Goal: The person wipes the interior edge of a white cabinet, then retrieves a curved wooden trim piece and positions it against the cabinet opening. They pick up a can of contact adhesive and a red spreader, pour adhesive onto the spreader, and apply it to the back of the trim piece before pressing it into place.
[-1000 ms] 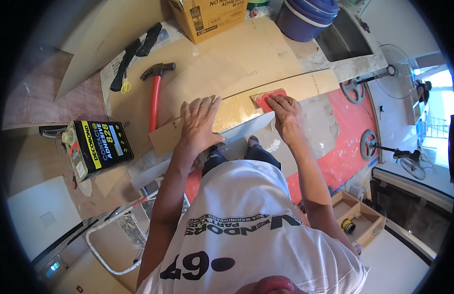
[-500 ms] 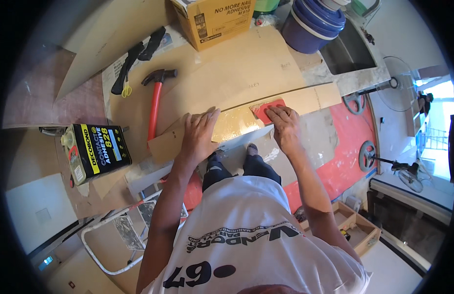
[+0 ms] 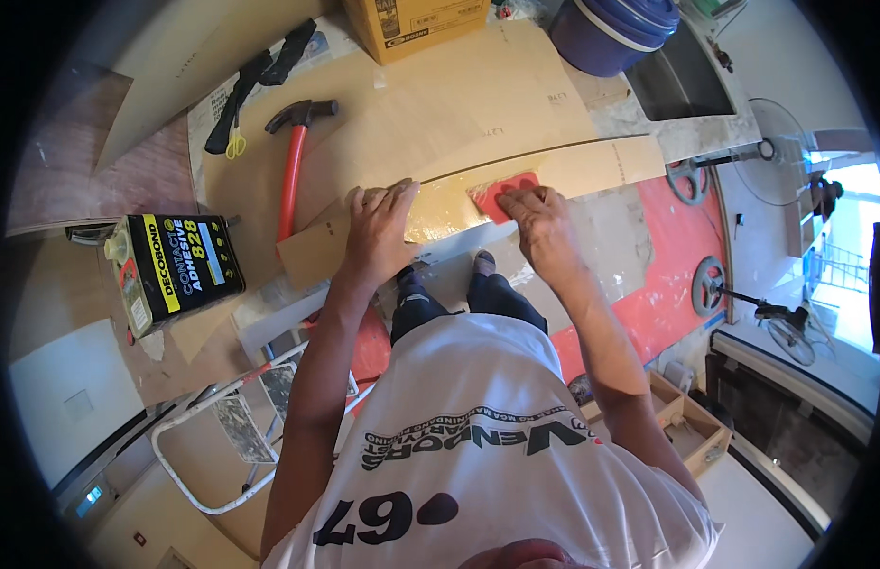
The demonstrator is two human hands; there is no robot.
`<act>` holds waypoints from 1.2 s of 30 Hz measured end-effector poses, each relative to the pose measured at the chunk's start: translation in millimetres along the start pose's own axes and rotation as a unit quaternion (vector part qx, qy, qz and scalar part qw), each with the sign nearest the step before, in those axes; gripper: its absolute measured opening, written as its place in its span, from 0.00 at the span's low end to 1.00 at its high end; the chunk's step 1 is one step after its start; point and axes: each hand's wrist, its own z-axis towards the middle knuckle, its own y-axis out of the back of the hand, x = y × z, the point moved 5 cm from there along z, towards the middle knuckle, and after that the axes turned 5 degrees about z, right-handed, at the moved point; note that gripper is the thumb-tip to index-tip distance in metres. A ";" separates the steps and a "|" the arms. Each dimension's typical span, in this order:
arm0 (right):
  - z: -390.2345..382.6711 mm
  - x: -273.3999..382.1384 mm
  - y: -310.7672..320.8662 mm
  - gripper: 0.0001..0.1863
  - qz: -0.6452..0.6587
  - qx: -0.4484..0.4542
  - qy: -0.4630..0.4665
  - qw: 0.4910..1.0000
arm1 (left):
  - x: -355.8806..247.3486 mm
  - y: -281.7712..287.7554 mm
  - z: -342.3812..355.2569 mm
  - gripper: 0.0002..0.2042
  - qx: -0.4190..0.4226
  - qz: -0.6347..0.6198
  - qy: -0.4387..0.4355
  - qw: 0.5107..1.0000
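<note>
My right hand (image 3: 544,226) pinches a red plastic spreader (image 3: 497,196), its edge against a long brown strip of board (image 3: 615,163). Wet, glossy adhesive (image 3: 440,216) coats the middle of this strip, between my hands. Left of the coated area, my left hand (image 3: 381,228) rests on the strip with its fingers stretched out and holds nothing. The strip lies along the near edge of a larger brown sheet (image 3: 459,104). A claw hammer (image 3: 293,171) with a red handle lies on that sheet, beyond my left hand.
A black and yellow adhesive can (image 3: 179,270) stands at the left. Yellow-handled scissors (image 3: 236,142) lie by a black cloth item (image 3: 288,57). A cardboard box (image 3: 421,28), a blue pail (image 3: 611,38) and a sink (image 3: 682,81) are at the back. A white-framed step ladder (image 3: 207,503) stands near left.
My right hand has drawn the spreader a little to the left along the strip. My left hand stays on the strip. The whole view has shifted slightly.
</note>
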 end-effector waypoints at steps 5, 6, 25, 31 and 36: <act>-41.6 9.6 10.8 0.23 0.028 0.102 -0.018 0.994 | -4.5 2.2 -0.8 0.44 -0.007 0.014 -0.004 1.000; -47.2 9.3 20.5 0.23 0.050 0.042 -0.029 0.997 | -3.9 2.8 0.3 0.43 -0.014 0.015 -0.010 1.000; -11.1 -51.4 29.0 0.23 0.003 -0.106 -0.015 0.994 | 8.8 -4.6 -1.2 0.41 0.019 0.029 0.007 0.999; 0.9 -56.8 27.1 0.23 -0.026 -0.099 -0.013 0.995 | 6.1 0.1 -3.1 0.41 0.026 0.017 0.025 0.999; 3.0 -63.8 13.4 0.22 -0.051 -0.102 -0.017 0.993 | 0.5 5.0 -5.2 0.41 0.013 -0.002 0.023 1.000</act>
